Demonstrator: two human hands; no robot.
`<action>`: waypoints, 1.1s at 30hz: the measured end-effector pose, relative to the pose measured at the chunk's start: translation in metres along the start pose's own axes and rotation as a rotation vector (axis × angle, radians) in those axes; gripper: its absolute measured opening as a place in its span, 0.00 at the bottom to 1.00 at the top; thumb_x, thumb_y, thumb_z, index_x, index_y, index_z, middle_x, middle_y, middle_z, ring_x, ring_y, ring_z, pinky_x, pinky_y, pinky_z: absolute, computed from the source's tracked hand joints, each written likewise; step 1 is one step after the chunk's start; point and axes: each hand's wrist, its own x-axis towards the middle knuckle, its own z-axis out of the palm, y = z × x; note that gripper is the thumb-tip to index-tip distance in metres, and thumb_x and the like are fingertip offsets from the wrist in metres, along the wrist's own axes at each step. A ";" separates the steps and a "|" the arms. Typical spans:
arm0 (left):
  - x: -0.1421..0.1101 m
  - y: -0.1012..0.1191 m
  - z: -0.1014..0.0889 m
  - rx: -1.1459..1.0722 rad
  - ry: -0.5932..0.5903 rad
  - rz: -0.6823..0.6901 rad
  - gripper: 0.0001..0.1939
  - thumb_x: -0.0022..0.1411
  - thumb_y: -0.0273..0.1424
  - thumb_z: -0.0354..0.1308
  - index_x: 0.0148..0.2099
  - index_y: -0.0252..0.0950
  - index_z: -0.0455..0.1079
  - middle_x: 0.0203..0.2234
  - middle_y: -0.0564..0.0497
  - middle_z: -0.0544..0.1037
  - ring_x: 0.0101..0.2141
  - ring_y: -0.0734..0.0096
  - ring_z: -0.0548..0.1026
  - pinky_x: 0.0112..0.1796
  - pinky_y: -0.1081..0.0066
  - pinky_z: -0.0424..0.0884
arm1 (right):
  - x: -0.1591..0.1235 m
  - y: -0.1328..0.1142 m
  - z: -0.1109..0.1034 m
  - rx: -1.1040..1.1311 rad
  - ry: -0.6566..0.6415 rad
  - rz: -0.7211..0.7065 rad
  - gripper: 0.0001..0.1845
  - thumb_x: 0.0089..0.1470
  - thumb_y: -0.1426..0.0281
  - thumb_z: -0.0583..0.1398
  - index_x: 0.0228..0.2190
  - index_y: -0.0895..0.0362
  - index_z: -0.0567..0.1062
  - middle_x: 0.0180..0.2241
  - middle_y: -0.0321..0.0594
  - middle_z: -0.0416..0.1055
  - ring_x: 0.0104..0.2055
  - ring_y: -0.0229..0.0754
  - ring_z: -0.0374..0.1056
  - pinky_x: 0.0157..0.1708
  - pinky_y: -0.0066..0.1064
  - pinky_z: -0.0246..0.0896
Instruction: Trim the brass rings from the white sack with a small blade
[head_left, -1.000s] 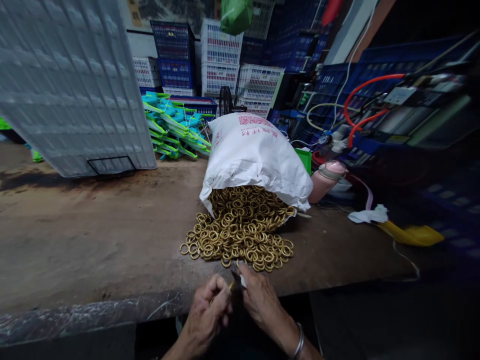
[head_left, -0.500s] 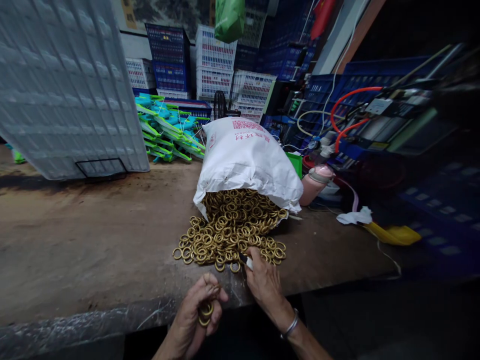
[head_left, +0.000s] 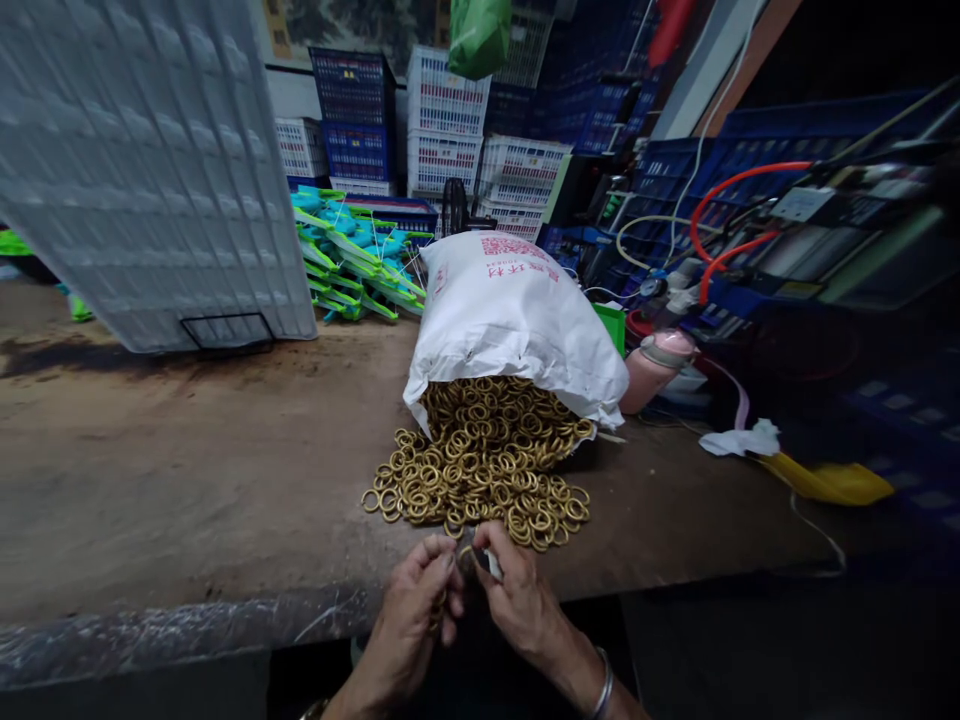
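A pile of brass-coloured rings (head_left: pixel 480 480) spills from the mouth of a white woven sack (head_left: pixel 517 320) onto the worktable. At the table's front edge, my left hand (head_left: pixel 412 610) is closed around several of these rings, which are mostly hidden by the fingers. Close beside it, my right hand (head_left: pixel 521 605) pinches a single ring (head_left: pixel 466 551) between the fingertips. A small black-and-white piece (head_left: pixel 491 565) shows at the right fingers; what it is I cannot make out. The two hands' fingertips nearly meet, just in front of the pile.
A tall translucent ribbed panel (head_left: pixel 165 180) stands on the left of the wooden table (head_left: pixel 187 470). Green and blue plastic pieces (head_left: pixel 356 260) lie behind it. A pink bottle (head_left: pixel 656 370) stands right of the sack, near red hoses (head_left: pixel 739 185). Stacked crates (head_left: pixel 446 120) fill the back.
My right hand has drawn back from the pile toward my left hand and now has a ring at its fingertips. My left hand has turned and moved slightly right. The view has shifted slightly.
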 end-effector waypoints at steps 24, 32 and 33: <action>-0.003 -0.003 -0.004 0.091 -0.054 -0.036 0.16 0.55 0.44 0.54 0.31 0.36 0.58 0.16 0.62 0.61 0.12 0.87 0.51 0.13 0.83 0.46 | 0.009 -0.012 0.006 0.215 -0.012 0.208 0.12 0.55 0.65 0.46 0.23 0.55 0.61 0.20 0.31 0.58 0.23 0.35 0.56 0.25 0.25 0.53; -0.003 -0.002 -0.005 0.133 -0.028 0.025 0.17 0.55 0.46 0.53 0.30 0.37 0.57 0.16 0.61 0.61 0.13 0.86 0.52 0.14 0.82 0.46 | -0.004 -0.012 0.008 -0.151 -0.192 0.094 0.17 0.41 0.82 0.47 0.32 0.54 0.65 0.26 0.36 0.69 0.28 0.39 0.65 0.28 0.26 0.53; -0.002 -0.004 -0.005 0.150 -0.019 0.023 0.17 0.54 0.46 0.53 0.30 0.37 0.57 0.15 0.61 0.60 0.13 0.86 0.52 0.14 0.81 0.46 | -0.004 -0.013 0.009 -0.169 -0.192 0.094 0.17 0.41 0.82 0.47 0.32 0.54 0.65 0.25 0.36 0.69 0.28 0.39 0.65 0.28 0.25 0.52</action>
